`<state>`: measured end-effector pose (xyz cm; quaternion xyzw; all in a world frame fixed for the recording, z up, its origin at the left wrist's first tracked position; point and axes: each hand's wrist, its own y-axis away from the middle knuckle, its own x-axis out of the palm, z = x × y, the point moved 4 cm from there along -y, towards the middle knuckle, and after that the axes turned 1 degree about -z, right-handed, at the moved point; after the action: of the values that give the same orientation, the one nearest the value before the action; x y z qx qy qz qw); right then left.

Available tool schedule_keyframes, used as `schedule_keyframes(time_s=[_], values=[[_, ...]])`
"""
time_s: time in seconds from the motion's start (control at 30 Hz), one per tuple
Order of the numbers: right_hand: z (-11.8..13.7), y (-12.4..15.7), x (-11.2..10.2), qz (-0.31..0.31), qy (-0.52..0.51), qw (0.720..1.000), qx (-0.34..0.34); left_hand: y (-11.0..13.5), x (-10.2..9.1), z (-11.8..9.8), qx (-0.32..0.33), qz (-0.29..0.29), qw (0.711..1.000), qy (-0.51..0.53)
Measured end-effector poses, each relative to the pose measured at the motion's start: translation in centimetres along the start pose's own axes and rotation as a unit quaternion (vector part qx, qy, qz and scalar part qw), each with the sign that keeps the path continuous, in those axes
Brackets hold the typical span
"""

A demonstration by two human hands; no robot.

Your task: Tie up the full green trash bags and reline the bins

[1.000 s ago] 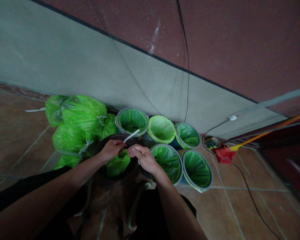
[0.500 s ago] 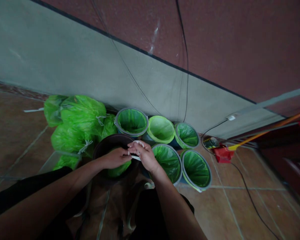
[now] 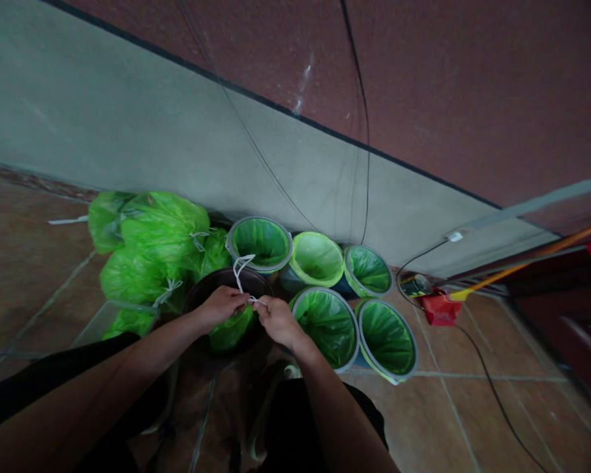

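Note:
Between my hands runs a white drawstring point(image 3: 240, 268), its loop standing up above my fingers. My left hand point(image 3: 224, 307) pinches it from the left, and my right hand point(image 3: 276, 320) grips it from the right, the two almost touching. Directly below them a green garbage bag point(image 3: 232, 330) sits gathered inside a dark brown bin point(image 3: 197, 295). Part of the bin's rim and the bag's neck are hidden behind my hands.
Tied green garbage bags point(image 3: 165, 220) are heaped at the left, beside a clear plastic box point(image 3: 91, 325). Several lined bins, including a grey-rimmed bin point(image 3: 358, 328), stand at the right. Farther right lie a red dustpan point(image 3: 439, 309), a yellow-orange handle point(image 3: 497, 270) and a black cable point(image 3: 492, 381).
My hands have drawn closer together and turned slightly downward. The white drawstring, earlier wound about my right fingers, now shows a loop sticking up with its ends pulled between both hands.

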<state>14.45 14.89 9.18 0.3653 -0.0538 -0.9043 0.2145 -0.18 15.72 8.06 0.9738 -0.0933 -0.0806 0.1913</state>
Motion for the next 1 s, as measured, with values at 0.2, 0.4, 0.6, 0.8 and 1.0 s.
schedule_keyframes(time_s=[0.2,0.4,0.6,0.8,1.0], values=[[0.2,0.6,1.7,0.158,-0.095,0.982,-0.036,-0.3,-0.5,0.1,0.002,-0.009,1.000,-0.007],[-1.5,-0.1,1.4,0.106,-0.049,0.993,0.002,-0.1,0.1,-1.0,0.115,0.072,0.979,-0.154],[-3.0,-1.5,1.4,-0.083,-0.136,0.987,0.023,0.8,0.5,-1.4,0.228,0.089,0.926,-0.288],[-3.3,-1.9,4.4,0.034,-0.290,0.954,0.076,1.1,1.0,-0.7,0.243,0.070,0.887,-0.387],[-2.2,-1.7,4.3,0.009,-0.383,0.920,0.083,1.3,1.0,-0.3,0.238,0.041,0.911,-0.333]])
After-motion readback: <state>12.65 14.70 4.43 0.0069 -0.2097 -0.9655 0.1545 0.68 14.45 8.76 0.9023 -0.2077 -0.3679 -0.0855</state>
